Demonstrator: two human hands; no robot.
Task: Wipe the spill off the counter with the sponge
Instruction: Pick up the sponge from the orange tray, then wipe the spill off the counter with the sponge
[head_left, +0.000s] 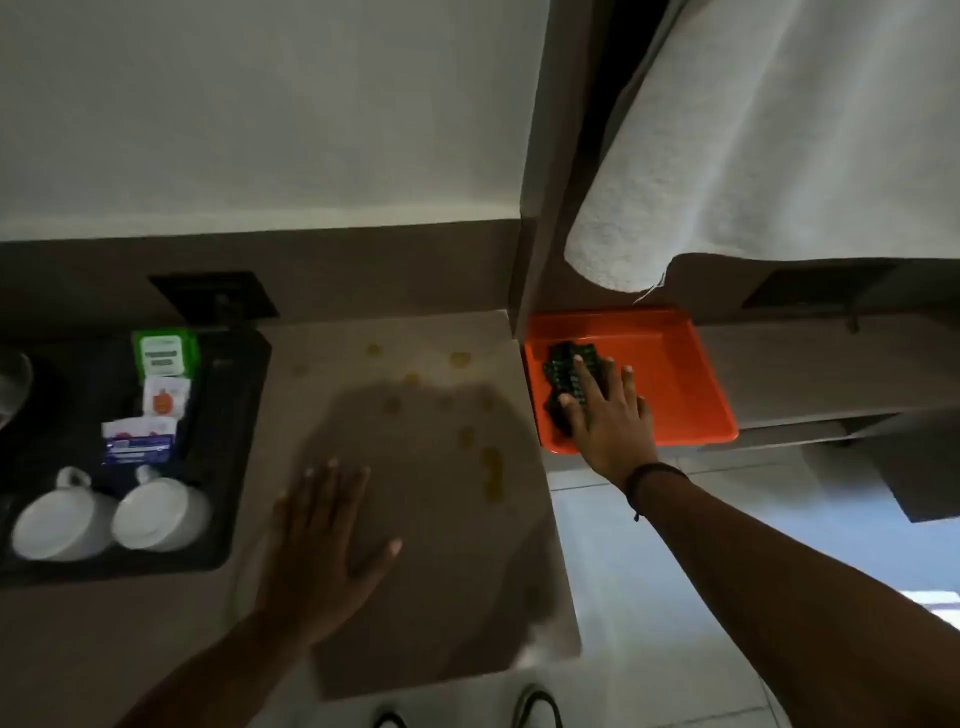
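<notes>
On the orange tray (675, 374), at its left edge, my right hand (608, 410) lies flat over the dark sponge (563, 366), fingers spread wide across its top and not yet curled under it. I read this as the start of the pick-up: contact made, no lift. The tray sits just off the right edge of the counter (431, 332), past the wall partition.

My left hand (324, 540) is open, palm down, fingers loose, low over the counter's near edge; it holds nothing, and I cannot tell whether it rests on the surface.

The spill (491, 473) is a scatter of yellowish drops running from the counter's far edge down towards its right edge, the largest run close to that right edge. All of it is unwiped.

What worries me from here: the tray's near edge seems to overhang its shelf, so pressing down on the sponge instead of pinching it could tip or slide the tray. Dragging the sponge across rather than lifting it could catch on the tray's rim. A sweep towards the right would push liquid off the edge to the floor. The black tray (244, 415) with two white cups (156, 514) sits at the counter's left edge, so a wide leftward stroke risks bumping it.
</notes>
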